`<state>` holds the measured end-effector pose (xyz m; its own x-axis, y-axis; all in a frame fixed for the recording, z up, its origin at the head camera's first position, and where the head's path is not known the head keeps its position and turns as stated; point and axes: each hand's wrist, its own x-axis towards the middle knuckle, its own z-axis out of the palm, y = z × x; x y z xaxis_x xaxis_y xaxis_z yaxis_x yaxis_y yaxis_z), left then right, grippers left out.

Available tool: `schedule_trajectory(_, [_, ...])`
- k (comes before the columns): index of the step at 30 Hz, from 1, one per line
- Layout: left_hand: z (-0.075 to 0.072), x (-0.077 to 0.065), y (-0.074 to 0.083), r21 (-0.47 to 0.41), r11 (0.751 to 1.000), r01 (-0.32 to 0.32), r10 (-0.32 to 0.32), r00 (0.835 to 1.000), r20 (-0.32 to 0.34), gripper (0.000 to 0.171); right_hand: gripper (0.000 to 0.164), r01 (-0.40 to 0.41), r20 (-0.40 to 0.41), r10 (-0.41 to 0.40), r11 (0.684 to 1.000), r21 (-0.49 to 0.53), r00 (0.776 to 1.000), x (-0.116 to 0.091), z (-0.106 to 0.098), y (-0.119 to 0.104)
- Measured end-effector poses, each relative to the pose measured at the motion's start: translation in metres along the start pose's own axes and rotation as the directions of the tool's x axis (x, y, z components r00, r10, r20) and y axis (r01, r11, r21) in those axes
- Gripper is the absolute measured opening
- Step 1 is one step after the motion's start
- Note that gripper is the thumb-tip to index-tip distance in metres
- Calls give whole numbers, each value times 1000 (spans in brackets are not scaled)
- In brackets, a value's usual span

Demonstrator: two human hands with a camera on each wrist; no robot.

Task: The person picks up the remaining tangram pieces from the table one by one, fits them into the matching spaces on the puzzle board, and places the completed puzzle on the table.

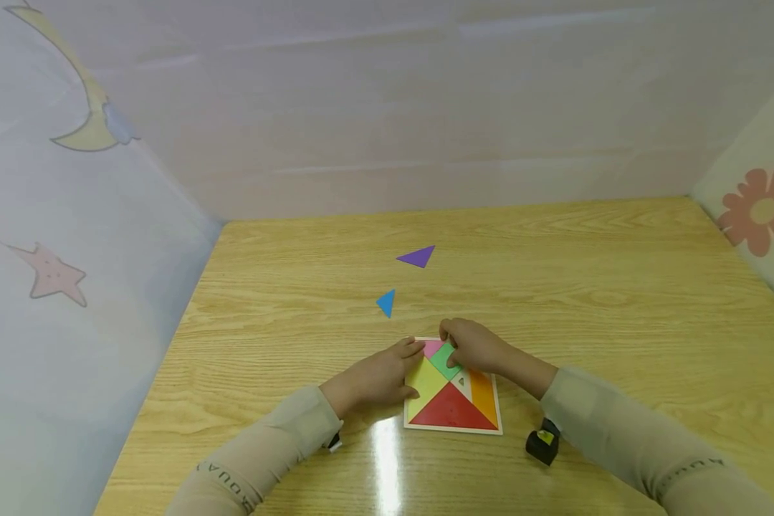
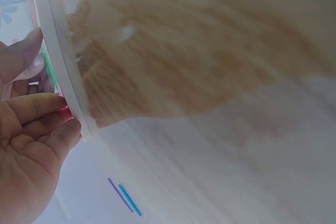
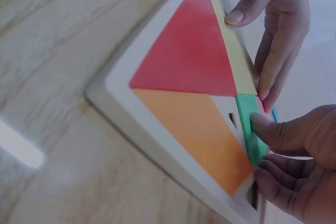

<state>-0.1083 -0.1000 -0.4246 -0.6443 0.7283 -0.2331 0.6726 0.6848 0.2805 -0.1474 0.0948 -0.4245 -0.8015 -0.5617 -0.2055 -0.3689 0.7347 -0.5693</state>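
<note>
A white-framed tangram board lies on the table, tilted-looking in the right wrist view. My right hand pinches the green square, thumb on its face and curled fingers at its far edge. My left hand rests on the board's left side, its thumb over the yellow triangle and its fingertips by the pink piece. The red triangle and orange piece lie in the frame. Between orange and green, a pale bare slot shows a small hole.
Beyond the board lie a blue triangle and, farther back, a purple triangle. A black wrist device hangs below the right sleeve. Printed cloth walls enclose the wooden table at the back and sides.
</note>
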Motion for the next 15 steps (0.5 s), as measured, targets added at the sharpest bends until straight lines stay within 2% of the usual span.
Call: schedule_trajectory(15, [-2,-1,2,-19,1000,3,-3,1000,-3,64,23,0,-31,0,1000,-16,1000,-3,5,1])
